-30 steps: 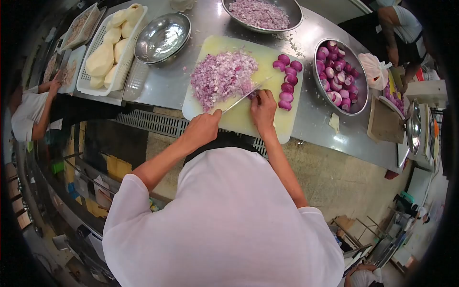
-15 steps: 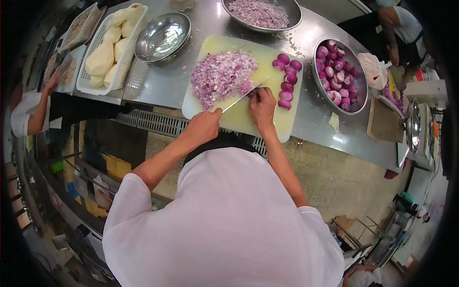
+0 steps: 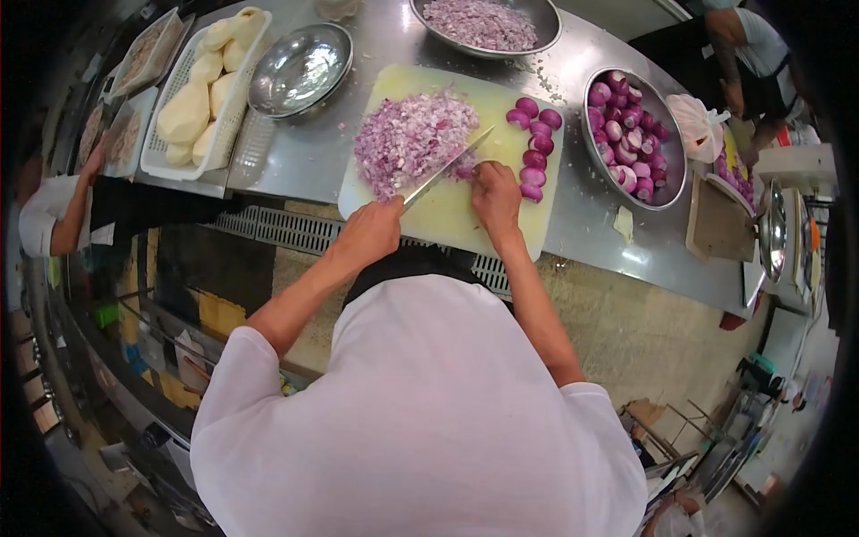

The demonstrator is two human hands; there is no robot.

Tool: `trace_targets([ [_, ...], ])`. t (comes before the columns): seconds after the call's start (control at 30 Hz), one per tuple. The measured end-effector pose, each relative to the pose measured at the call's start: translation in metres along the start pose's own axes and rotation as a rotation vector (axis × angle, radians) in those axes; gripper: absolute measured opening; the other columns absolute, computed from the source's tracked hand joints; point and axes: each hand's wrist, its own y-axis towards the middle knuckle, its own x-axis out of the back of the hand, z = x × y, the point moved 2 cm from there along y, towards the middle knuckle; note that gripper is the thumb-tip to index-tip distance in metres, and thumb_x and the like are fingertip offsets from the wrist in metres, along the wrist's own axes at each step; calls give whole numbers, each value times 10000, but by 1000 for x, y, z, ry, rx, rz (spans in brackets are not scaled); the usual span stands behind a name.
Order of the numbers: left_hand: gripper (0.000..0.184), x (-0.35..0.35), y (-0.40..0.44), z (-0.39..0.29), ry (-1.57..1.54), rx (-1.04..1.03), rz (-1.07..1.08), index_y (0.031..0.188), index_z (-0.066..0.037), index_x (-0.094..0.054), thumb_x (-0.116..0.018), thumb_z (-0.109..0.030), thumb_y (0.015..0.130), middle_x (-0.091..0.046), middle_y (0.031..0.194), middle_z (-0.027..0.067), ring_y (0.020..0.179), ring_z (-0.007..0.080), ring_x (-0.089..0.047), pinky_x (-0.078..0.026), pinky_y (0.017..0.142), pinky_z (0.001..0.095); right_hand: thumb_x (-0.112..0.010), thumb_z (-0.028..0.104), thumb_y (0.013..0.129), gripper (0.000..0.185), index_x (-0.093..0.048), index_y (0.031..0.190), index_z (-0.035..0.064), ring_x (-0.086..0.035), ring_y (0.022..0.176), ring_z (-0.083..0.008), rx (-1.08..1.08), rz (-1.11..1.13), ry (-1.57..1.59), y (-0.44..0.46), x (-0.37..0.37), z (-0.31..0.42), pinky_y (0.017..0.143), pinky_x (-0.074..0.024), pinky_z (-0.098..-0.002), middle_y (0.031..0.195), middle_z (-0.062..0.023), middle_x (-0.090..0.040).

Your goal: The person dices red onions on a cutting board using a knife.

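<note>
My left hand (image 3: 372,236) is closed round the handle of a kitchen knife (image 3: 445,168), its blade slanting up to the right over a chopping board (image 3: 447,219). On the right of the blade, my right hand (image 3: 496,199) has its fingers curled against a partly cut piece of red onion (image 3: 465,171); the fingertips are partly hidden. A heap of diced red onion (image 3: 407,134) covers the board's upper left. Several peeled red onion halves (image 3: 534,158) lie in a rough column along its right side.
A steel bowl of peeled red onions (image 3: 677,183) stands right of the board. Behind are a bowl of chopped onion (image 3: 483,25) and a shiny steel bowl (image 3: 301,70). A white basket (image 3: 224,143) holds large peeled vegetables. Other people (image 3: 55,210) stand at both sides.
The knife has moved left, away from my right fingers, and its blade now shows more fully. My left hand has shifted slightly left and down; my right hand's fingers have curled over.
</note>
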Motion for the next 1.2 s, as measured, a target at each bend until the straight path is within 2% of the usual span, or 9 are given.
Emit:
trace_targets([
  [0.07,56,2,0,-4,17,15,43,882,42,-503,-500,9,836,-572,630,279,656,486,-597,-464,611,571,-636,6,764,144,-634,902,46,-596,864,-346,-49,53,-50,0,1,3,738,-497,-443,879,-130,-619],
  [0.13,66,3,-6,-10,-93,-27,-3,884,45,-500,-513,12,828,-576,626,279,649,485,-598,-462,607,572,-636,17,772,125,-631,893,45,-596,855,-348,-71,52,-48,-2,-1,5,734,-497,-445,872,-133,-616],
  [0.33,92,3,-9,-16,-11,30,62,878,30,-487,-550,20,811,-591,651,262,668,466,-613,-453,600,550,-628,43,792,107,-634,899,36,-602,836,-360,-120,55,-54,-7,1,7,718,-496,-454,853,-150,-610],
  [0.87,80,-8,-12,-7,-41,12,56,876,16,-493,-538,5,811,-591,652,249,677,468,-602,-449,603,547,-613,57,788,97,-640,874,21,-610,808,-376,-163,5,-32,-13,-5,-1,709,-492,-465,821,-172,-623],
  [1.2,63,-7,-9,-4,-20,-34,87,856,37,-494,-538,17,815,-571,633,281,662,484,-597,-451,598,566,-611,41,786,85,-646,857,12,-614,794,-381,-156,-24,-32,-14,-3,-2,705,-487,-461,807,-184,-624],
])
